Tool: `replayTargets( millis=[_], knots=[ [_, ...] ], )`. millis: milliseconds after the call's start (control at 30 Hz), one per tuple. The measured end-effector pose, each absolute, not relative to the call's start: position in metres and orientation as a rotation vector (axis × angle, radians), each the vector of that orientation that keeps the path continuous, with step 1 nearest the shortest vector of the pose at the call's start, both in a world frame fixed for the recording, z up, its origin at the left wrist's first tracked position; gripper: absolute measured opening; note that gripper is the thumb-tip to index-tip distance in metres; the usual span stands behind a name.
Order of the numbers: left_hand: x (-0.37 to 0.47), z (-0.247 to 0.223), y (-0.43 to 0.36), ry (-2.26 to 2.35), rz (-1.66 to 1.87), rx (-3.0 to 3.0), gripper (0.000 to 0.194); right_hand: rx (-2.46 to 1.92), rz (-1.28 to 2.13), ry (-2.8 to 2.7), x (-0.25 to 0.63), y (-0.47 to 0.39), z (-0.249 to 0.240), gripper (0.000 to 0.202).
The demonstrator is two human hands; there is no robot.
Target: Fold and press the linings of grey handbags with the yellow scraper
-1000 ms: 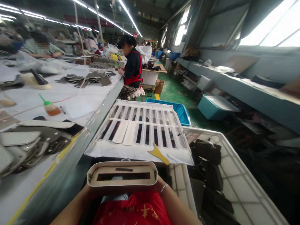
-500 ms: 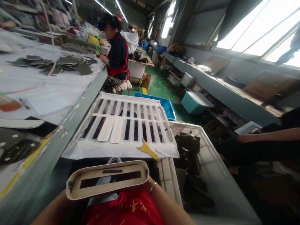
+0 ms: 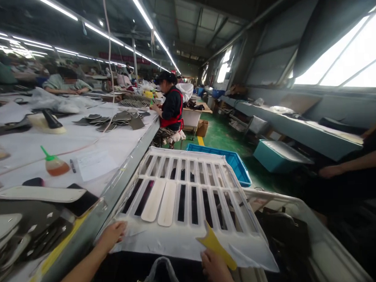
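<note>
A white slatted rack [image 3: 187, 237] lies in front of me, wrapped along its near edge in pale sheeting. My left hand [image 3: 112, 235] is closed on its near left corner. Farther right, my right hand [image 3: 214, 266] has curled fingers at the near edge, just beside a yellow scraper-like tool [image 3: 218, 247] lying on the rack. Two cream rounded strips [image 3: 160, 203] rest side by side across the slats. Below the rack, at the bottom of the view, a clear-wrapped handle [image 3: 163, 263] stands up from a dark item mostly out of frame.
On the left, a long white table [image 3: 98, 142] holds grey cut pieces [image 3: 117, 119], a glue bottle [image 3: 57, 165] and a paper. A blue crate [image 3: 238, 166] stands beyond the rack; a pale bin [image 3: 327, 239] is at right. A co-worker [image 3: 172, 104] stands at the table; another person's arm [image 3: 346, 166] enters from the right.
The cream oval-rimmed piece between my hands has dropped almost out of view. Both hands have come up to the rack's near edge. The camera has tilted up and turned left.
</note>
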State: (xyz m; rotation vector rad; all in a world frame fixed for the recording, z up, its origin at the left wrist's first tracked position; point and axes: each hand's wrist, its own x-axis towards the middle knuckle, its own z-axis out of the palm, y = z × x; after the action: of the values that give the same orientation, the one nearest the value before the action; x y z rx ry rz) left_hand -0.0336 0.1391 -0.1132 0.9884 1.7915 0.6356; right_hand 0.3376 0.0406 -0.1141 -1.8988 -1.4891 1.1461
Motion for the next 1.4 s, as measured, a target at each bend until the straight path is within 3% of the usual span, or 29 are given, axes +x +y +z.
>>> replayTargets(
  millis=[67,167,267,400,533,700,833,1000,1167,1267,1400],
  knots=[
    [-0.013,-0.123,0.181,1.824,0.597,1.076,0.031,-1.880,0.938,-1.741,0.326,0.066,-0.122,0.023],
    [0.019,-0.139,0.222,1.880,0.469,1.155,0.026,-1.746,0.713,-2.205,0.302,0.097,-0.130,0.055],
    [0.040,-0.150,0.238,1.889,0.436,1.204,0.023,-1.627,0.765,-2.464,0.287,0.116,-0.140,0.089],
    [0.054,-0.153,0.239,1.764,0.460,1.117,0.032,-1.537,0.730,-2.677,0.285,0.123,-0.155,0.106],
    [0.050,-0.147,0.240,1.501,0.589,0.966,0.028,-1.617,0.670,-2.679,0.285,0.120,-0.175,0.091],
    [0.035,-0.129,0.237,1.281,0.795,0.764,0.028,-1.701,0.611,-2.629,0.282,0.122,-0.198,0.057],
    [0.039,-0.104,0.212,1.167,0.854,0.722,0.031,-1.708,0.529,-2.600,0.278,0.128,-0.211,0.050],
    [0.035,-0.082,0.181,1.176,0.933,0.685,0.030,-1.636,0.184,-2.532,0.270,0.122,-0.253,0.043],
    [0.037,-0.069,0.220,1.276,1.032,0.652,0.030,-1.509,-0.104,-2.469,0.265,0.115,-0.284,0.042],
    [0.043,-0.036,0.249,1.240,1.036,0.716,0.035,-1.516,0.029,-2.443,0.269,0.120,-0.267,0.045],
    [0.030,0.044,0.253,1.169,1.159,0.831,0.040,-1.590,0.580,-2.223,0.281,0.129,-0.223,0.042]
  ],
)
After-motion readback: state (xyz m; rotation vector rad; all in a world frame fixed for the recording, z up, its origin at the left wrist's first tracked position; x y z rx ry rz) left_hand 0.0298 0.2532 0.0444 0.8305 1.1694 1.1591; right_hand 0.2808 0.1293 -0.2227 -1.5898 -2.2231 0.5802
